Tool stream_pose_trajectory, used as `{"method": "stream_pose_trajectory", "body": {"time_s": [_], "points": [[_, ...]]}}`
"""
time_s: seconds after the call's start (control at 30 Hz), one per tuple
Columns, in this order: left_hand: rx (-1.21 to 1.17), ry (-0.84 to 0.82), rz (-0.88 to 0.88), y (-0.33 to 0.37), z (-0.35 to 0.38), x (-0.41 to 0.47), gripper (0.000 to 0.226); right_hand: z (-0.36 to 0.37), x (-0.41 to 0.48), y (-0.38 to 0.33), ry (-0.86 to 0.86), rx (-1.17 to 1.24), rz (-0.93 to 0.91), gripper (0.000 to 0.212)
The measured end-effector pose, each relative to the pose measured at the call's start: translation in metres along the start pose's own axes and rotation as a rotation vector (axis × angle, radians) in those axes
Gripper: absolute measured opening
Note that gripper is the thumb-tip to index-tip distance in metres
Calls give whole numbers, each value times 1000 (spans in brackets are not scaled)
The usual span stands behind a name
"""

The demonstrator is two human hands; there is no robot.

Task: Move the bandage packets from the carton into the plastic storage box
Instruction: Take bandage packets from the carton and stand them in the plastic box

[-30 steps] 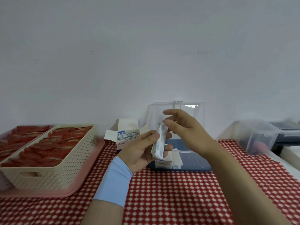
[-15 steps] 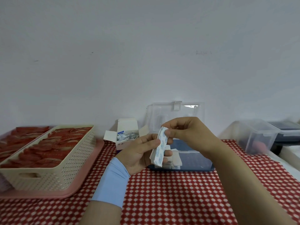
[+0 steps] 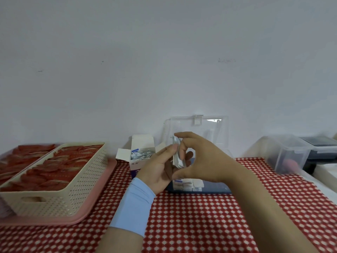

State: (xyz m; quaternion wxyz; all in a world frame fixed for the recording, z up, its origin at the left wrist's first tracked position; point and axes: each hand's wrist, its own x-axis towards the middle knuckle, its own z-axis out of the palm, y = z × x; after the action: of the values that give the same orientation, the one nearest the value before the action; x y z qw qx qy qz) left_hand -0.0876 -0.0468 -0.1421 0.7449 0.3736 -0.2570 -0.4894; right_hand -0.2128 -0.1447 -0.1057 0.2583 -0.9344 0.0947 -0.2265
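Here, just right of centre frame, my left hand point(image 3: 160, 168) holds a small stack of bandage packets point(image 3: 177, 155) upright between thumb and curled fingers, while my right hand point(image 3: 200, 161) pinches the stack's upper end, fingers curled over it and thumb spread low. Both hands are raised in front of the plastic storage box point(image 3: 215, 189), where other packets point(image 3: 187, 184) lie at its front left. The open carton point(image 3: 139, 164) stands just left of the hands on the bench point(image 3: 200, 225).

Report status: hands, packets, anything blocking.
Left hand holds bandage packets, right hand pinches their top. Packets in front of open storage box; more in carton. Nothing blocking.
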Motion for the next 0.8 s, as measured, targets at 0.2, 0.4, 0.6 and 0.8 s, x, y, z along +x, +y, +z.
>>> {"method": "stream_pose_trajectory", "body": {"time_s": [0.2, 0.4, 0.6, 0.8], "points": [[-5, -33, -19, -1, 0, 0, 31, -1, 0, 6, 95, -13, -4, 35], [16, -54, -17, 1, -3, -1, 33, -2, -1, 5, 13, 74, 36, 36], [68, -86, -70, 5, -6, -9, 42, -9, 1, 13, 88, 541, 348, 27], [226, -170, -144, 7, -6, -15, 42, -16, -6, 23, -93, 641, 263, 20]]}}
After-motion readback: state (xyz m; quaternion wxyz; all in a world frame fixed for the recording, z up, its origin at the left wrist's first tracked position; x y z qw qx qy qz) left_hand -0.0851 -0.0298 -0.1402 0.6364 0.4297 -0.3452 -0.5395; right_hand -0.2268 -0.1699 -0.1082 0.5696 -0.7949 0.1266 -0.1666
